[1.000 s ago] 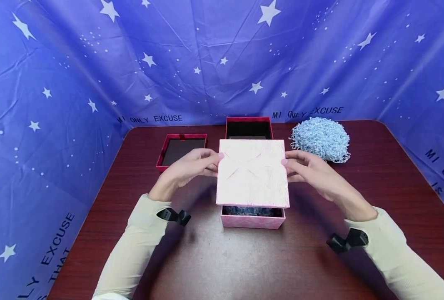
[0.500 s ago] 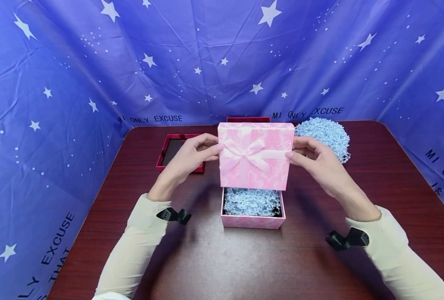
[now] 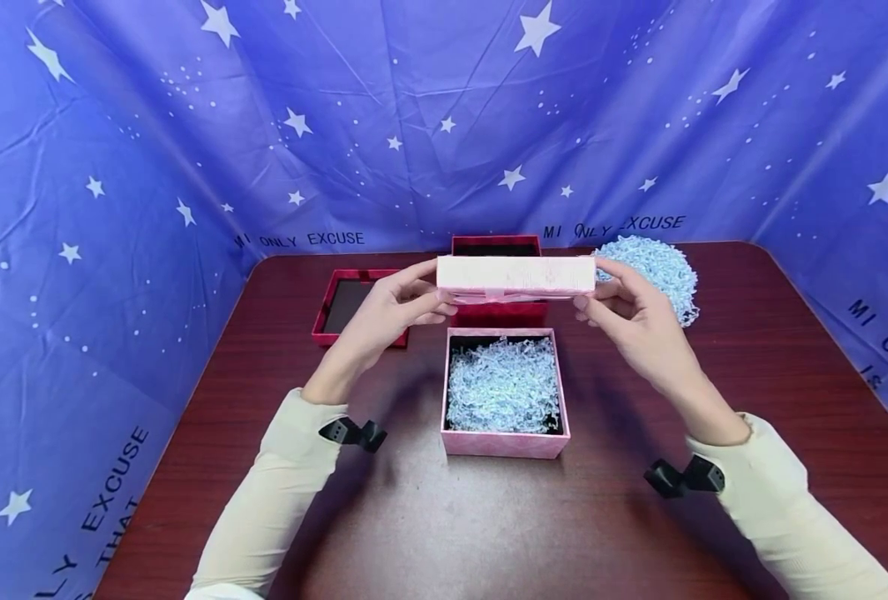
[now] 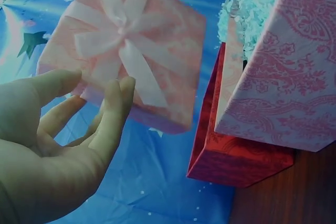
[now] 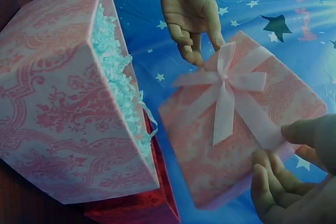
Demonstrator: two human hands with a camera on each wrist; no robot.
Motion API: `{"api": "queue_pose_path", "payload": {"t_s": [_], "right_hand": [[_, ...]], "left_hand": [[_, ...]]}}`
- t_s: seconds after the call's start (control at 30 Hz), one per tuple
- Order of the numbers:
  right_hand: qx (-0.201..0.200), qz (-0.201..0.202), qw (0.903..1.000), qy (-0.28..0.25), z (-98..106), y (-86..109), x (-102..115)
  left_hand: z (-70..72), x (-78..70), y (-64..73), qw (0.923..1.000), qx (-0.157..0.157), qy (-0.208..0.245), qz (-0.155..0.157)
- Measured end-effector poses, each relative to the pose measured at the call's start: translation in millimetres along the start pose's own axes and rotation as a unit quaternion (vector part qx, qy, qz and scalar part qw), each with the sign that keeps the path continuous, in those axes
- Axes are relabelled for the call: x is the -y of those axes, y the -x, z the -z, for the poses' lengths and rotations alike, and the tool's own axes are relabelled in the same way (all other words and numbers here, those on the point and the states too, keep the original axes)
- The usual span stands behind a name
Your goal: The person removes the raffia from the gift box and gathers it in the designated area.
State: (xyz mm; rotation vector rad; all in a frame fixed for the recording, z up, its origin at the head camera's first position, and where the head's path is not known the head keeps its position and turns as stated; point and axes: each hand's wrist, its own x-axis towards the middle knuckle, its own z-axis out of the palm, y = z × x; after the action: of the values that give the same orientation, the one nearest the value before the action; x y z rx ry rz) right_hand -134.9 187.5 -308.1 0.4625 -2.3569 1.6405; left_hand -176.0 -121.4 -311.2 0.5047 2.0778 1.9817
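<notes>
Both hands hold a pink patterned gift box lid (image 3: 515,273) up between them, over the table. My left hand (image 3: 384,321) pinches its left edge between thumb and fingers, and my right hand (image 3: 642,329) pinches the right edge. The lid is tipped on edge, one bright side wall facing the head camera. A pale ribbon bow (image 4: 122,32) on its top shows in the wrist views. Below and nearer the person stands the matching pink box (image 3: 506,444), uncovered. Light blue shredded paper (image 3: 504,387) fills much of it, with dark lining showing at the back and a corner.
Behind the lid stands a red box (image 3: 500,314) with a dark interior, partly hidden. To its left lies a red lid (image 3: 324,304), inside up. A heap of blue shredded paper (image 3: 657,271) sits at the back right. A starry blue curtain (image 3: 414,100) surrounds the table's back and sides.
The pink lid has risen and moved away from over the pink box, tipping from top toward the camera to edge-on. The box and its blue paper came into full view.
</notes>
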Motion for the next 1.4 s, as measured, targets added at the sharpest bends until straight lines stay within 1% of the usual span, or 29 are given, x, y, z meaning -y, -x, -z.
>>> {"api": "queue_pose_path", "payload": {"t_s": [0.1,0.2,0.3,0.37,0.47,0.57,0.63,0.73,0.83,1.0,1.17,1.3,1.4], "right_hand": [[0.013,0.0,0.9997,-0.019,0,-0.8,-3],[0.016,0.0,0.9995,-0.026,-1,-1.1,-6],[0.014,-0.017,0.9983,-0.053,-4,-1.6,-9],[0.009,-0.031,0.9967,-0.075,-6,-1.9,-11],[0.008,-0.051,0.9904,-0.128,-7,-2.2,-12],[0.017,-0.076,0.9789,-0.189,-6,-2.8,-13],[0.025,-0.097,0.9707,-0.219,-6,-3.6,-12],[0.038,-0.124,0.9653,-0.227,-6,-4.4,-12],[0.047,-0.135,0.9636,-0.226,-6,-4.2,-13],[0.058,-0.132,0.9606,-0.238,-8,-2.7,-15],[0.061,-0.127,0.9603,-0.241,-10,-3.1,-16],[0.061,-0.126,0.961,-0.239,-12,-4.1,-14],[0.062,-0.129,0.9641,-0.224,-15,-4.9,-12]], "left_hand": [[0.2,1.5,-1.3,0.9994,-0.004,0.035,0.003],[-0.3,2.4,-2.8,0.9984,-0.022,0.051,0.01],[-1.5,3.4,-4.6,0.9973,-0.04,0.059,0.018],[-1.9,4.3,-5.9,0.9964,-0.045,0.068,0.024],[-1.5,4.5,-6.6,0.9951,-0.039,0.083,0.037],[-0.2,3.8,-5.8,0.9934,-0.027,0.098,0.053],[0.8,3.6,-5.3,0.9925,-0.017,0.105,0.06],[2.1,4.2,-4.8,0.992,-0.003,0.108,0.065],[2.6,5.2,-4.6,0.9923,0.009,0.103,0.068],[3.8,7.2,-3.9,0.9929,0.014,0.095,0.071],[6.4,8.7,-2.9,0.9933,0.012,0.09,0.072],[9.2,7.9,-0.9,0.9938,0.01,0.083,0.074],[11.4,6.1,1.6,0.9939,0.008,0.08,0.075]]}}
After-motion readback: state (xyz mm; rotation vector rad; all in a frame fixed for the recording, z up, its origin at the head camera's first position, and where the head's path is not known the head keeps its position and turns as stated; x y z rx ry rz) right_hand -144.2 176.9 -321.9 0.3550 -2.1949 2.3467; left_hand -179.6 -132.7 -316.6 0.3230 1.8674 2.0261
